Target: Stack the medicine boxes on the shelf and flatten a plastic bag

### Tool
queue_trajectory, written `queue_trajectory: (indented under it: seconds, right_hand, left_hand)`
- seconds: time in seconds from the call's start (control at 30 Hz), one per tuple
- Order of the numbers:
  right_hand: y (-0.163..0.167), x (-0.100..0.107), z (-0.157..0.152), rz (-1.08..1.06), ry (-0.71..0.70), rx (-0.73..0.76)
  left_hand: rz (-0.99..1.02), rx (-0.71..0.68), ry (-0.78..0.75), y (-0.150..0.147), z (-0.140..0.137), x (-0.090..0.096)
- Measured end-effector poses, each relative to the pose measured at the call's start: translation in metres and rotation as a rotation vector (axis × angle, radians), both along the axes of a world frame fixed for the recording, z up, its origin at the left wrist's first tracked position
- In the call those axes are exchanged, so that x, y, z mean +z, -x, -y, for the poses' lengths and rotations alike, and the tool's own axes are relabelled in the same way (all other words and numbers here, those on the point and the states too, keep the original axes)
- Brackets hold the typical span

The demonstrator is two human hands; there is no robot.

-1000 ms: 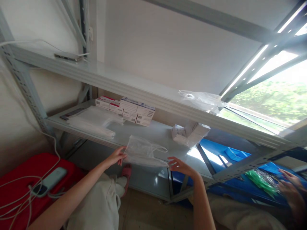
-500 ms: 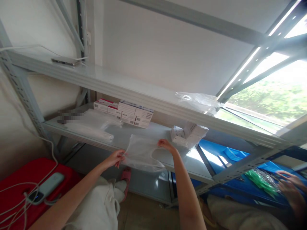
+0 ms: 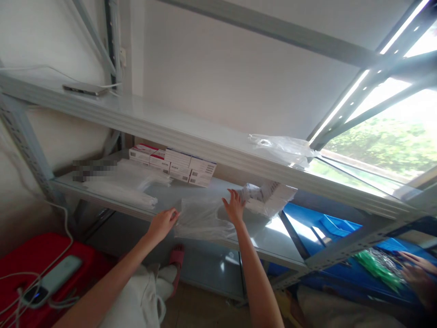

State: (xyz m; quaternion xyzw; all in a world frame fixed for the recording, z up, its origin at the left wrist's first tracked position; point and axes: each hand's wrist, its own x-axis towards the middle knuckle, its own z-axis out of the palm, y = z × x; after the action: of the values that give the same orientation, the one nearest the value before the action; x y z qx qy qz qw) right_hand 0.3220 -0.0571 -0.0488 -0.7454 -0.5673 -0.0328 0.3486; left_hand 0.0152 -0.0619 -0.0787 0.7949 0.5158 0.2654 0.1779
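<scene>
the thin, clear plastic bag with loop handles [image 3: 201, 217] lies at the front edge of the pale grey metal shelf [image 3: 273, 241], partly flattened, its lower part hanging a little over that edge. it looks as though the bag is laid down but not yet opened or filled; nothing shows inside it. the stack of white boxes wrapped in clear film [image 3: 269, 198], toward the back of the shelf on the right, stands unmoved just beyond the bag.

the left hand [image 3: 163, 223] pinches the bag's left edge between thumb and fingers, right at the shelf's front edge. the right hand [image 3: 234, 207] is spread, fingers apart and extended, its palm resting on or just over the bag's upper right part, the fingertips near the wrapped stack without clearly touching it; it grasps nothing.

a row of white and red cardboard boxes [image 3: 174, 165] sits along the back edge, a pile of flat clear bags [image 3: 124, 184] toward the shelf's left end. another person's hand [image 3: 414, 273] works over a blue tray [image 3: 336, 225] at lower right.
</scene>
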Motion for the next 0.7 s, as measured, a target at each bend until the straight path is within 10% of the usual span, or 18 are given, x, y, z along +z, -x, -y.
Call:
queue_trajectory:
  seconds: [0.33, 0.7]
  right_hand:
    - [-0.019, -0.023, 0.101, 0.062, 0.309, 0.308]
    - [-0.057, -0.057, 0.152, -0.102, 0.138, 0.152]
  left_hand:
    - [0.067, 0.059, -0.121, -0.061, -0.074, -0.03]
    - [0.164, -0.03, -0.11, -0.052, -0.084, -0.048]
